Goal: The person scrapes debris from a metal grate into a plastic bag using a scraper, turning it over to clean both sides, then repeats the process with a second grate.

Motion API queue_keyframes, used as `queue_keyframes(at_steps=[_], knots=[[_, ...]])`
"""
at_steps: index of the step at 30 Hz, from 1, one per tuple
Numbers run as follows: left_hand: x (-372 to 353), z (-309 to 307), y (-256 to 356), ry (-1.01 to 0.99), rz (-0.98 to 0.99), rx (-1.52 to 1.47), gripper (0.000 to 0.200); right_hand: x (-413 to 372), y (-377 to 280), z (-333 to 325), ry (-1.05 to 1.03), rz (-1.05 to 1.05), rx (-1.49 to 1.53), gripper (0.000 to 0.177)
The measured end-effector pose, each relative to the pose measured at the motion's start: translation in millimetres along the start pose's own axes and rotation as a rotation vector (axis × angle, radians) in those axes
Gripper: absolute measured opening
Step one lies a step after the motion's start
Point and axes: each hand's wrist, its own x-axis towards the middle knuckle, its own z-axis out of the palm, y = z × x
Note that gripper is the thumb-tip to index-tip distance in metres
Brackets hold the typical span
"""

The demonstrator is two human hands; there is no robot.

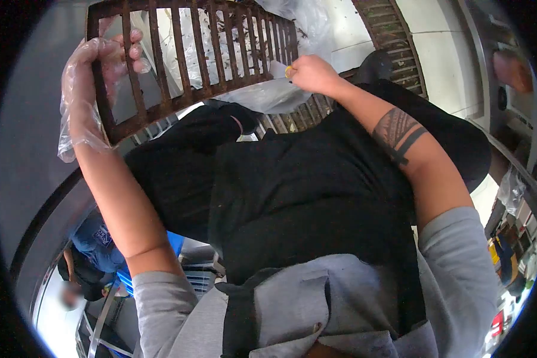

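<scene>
My left hand (104, 56), in a loose clear plastic glove, is wrapped around the end bar of a rusty, dirt-caked drain grate (188, 95) and holds it tilted up. In my bare right hand (316, 74) is a small scraper (277, 69) with a pale flat blade and a bit of yellow at the grip. Its blade is right at the grate's far-right lower rail. Beneath the grate spreads a clear plastic bag (265, 98), with dark flakes of debris scattered on it and on the plastic behind the bars.
More slatted grating (394, 36) runs along the white tiled floor (441, 53), and part of it shows below the bag (307, 113). A dark grey panel (24, 113) stands close on my left. Another person (80, 271) is at lower left, near blue crates.
</scene>
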Motion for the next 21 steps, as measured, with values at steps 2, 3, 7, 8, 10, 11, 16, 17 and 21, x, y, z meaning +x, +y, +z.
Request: queue_keyframes(at_steps=[2, 3, 7, 8, 10, 11, 16, 17, 21], knots=[[0, 0, 1, -0.006, -0.006, -0.005, 0.059, -2, -1, 10, 0.023, 0.007, 0.048, 0.037], [1, 0, 1, -0.013, -0.010, -0.012, 0.059, -1, -2, 13, 0.022, 0.012, 0.046, 0.037], [4, -6, 0, -0.046, 0.020, -0.025, 0.058, -9, -10, 11, 0.024, 0.148, 0.167, 0.036], [5, -4, 0, -0.041, 0.024, -0.022, 0.056, -13, -14, 11, 0.004, 0.193, 0.216, 0.036], [6, -5, -3, -0.036, 0.021, -0.024, 0.055, -25, -23, 18, 0.059, 0.198, 0.193, 0.035], [7, -5, -3, -0.045, 0.014, -0.029, 0.055, -30, -27, 19, 0.120, 0.201, 0.172, 0.034], [3, -3, -1, -0.010, 0.031, 0.011, 0.054, -45, -37, 25, 0.204, 0.223, 0.160, 0.033], [4, -4, -1, -0.021, 0.027, -0.013, 0.053, -48, -36, 24, 0.215, 0.219, 0.185, 0.033], [1, -4, -3, -0.057, 0.053, -0.018, 0.050, -49, -42, 16, 0.193, 0.174, 0.263, 0.031]])
